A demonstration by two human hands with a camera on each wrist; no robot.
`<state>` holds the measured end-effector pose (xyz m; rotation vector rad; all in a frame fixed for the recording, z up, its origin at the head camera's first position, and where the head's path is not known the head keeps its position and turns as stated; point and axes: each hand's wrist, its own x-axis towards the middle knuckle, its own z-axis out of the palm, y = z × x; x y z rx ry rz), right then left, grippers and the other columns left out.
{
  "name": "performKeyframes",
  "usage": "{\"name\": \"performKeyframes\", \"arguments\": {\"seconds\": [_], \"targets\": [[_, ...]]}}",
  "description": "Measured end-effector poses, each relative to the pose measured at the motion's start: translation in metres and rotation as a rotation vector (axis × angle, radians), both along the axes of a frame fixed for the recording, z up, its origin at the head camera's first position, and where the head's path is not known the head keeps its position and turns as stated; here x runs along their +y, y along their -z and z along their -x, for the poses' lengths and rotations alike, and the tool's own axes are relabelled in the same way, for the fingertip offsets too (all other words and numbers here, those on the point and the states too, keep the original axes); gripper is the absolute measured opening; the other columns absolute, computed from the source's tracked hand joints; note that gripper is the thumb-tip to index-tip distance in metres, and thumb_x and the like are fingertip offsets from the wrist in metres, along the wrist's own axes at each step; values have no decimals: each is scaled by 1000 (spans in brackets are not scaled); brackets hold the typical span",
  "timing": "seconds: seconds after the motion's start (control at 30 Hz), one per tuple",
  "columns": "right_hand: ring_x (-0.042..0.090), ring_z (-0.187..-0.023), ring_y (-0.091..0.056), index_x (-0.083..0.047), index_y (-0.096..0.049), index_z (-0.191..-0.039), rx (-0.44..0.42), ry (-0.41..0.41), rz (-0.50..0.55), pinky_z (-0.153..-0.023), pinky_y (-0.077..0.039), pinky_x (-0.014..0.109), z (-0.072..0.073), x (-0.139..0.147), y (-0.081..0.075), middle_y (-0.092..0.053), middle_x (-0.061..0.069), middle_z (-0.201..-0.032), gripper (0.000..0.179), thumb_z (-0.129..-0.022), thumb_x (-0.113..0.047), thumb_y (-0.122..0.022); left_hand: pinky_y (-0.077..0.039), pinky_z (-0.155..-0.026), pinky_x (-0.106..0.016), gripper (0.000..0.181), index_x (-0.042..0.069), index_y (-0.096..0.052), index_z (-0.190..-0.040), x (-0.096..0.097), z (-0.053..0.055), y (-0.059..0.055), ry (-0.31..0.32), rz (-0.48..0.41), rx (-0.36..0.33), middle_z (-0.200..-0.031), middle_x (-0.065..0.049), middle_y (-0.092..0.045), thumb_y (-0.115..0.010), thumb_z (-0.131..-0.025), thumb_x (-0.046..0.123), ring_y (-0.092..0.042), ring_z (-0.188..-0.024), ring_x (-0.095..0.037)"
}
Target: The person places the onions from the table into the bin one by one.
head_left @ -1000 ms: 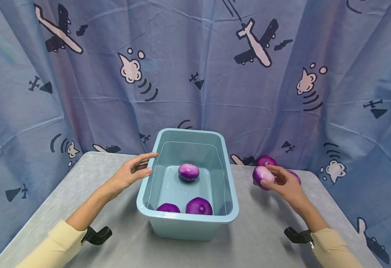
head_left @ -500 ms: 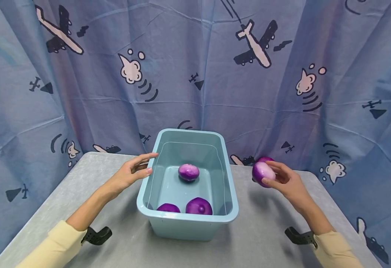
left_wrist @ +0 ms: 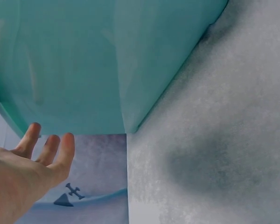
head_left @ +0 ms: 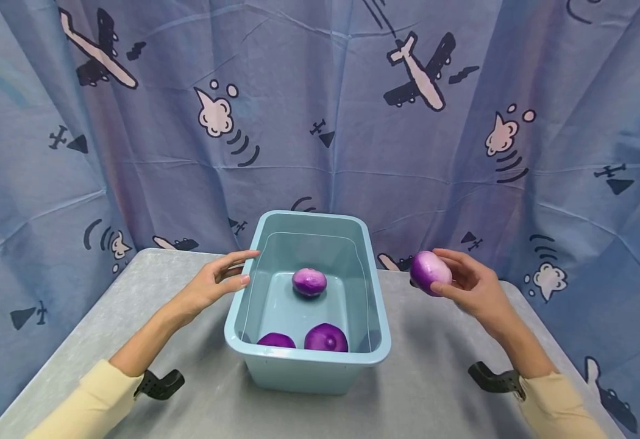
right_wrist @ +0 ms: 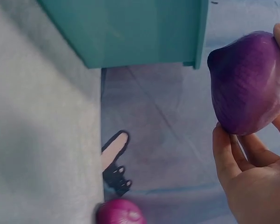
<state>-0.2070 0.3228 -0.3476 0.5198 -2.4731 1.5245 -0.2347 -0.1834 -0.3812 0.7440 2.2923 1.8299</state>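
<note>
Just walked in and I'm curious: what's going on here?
A person's right hand holds a purple onion up off the table, right of a blue bin. The left hand is at the bin's left rim. Three onions lie in the bin; another onion shows near the table's edge in the right wrist view.

The bin (head_left: pixel 301 373) seems of smooth plastic, the onions (head_left: pixel 431 273) are glossy, the surface (head_left: pixel 424 384) is matt, the curtain (head_left: pixel 276 79) creased cloth.
</note>
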Motion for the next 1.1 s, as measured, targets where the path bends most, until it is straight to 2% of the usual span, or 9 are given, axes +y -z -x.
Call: {"name": "performKeyframes", "arguments": {"seconds": [0.23, 0.33, 0.57, 1.1], "targets": [[15, -111, -62, -12, -53, -148, 9, -17, 9, -88, -52, 23, 2, -12, -18, -60, 5, -134, 57, -95, -6, -73, -38, -106, -53, 53, 16, -53, -149, -1, 2, -3, 2, 3, 11, -151, -8, -49, -68, -99, 22, -41, -138, -33], [18, -110, -63, -12, -53, -148, 7, -48, 38, -87, -54, 25, 3, -17, -22, -60, 5, -135, 58, -94, -3, -72, -40, -106, -51, 54, 15, -53, -149, -1, 3, -5, 4, 2, 8, -150, -8, -50, -69, -98, 21, -42, -138, -30], [21, -111, -63, -8, -53, -147, 22, -157, 122, -86, -55, 30, 7, -31, -25, -58, 6, -137, 60, -92, 7, -70, -40, -106, -49, 55, 16, -54, -149, -1, 2, -7, -6, 4, -15, -149, -1, -51, -71, -97, 23, -43, -137, -28], [31, -115, -62, 0, -53, -144, 57, -385, 227, -89, -56, 39, 19, -71, -29, -57, 16, -138, 61, -88, 11, -73, -39, -106, -52, 56, 15, -52, -150, -2, 2, -5, -7, 2, -15, -150, -3, -50, -70, -98, 23, -44, -136, -31]]}}
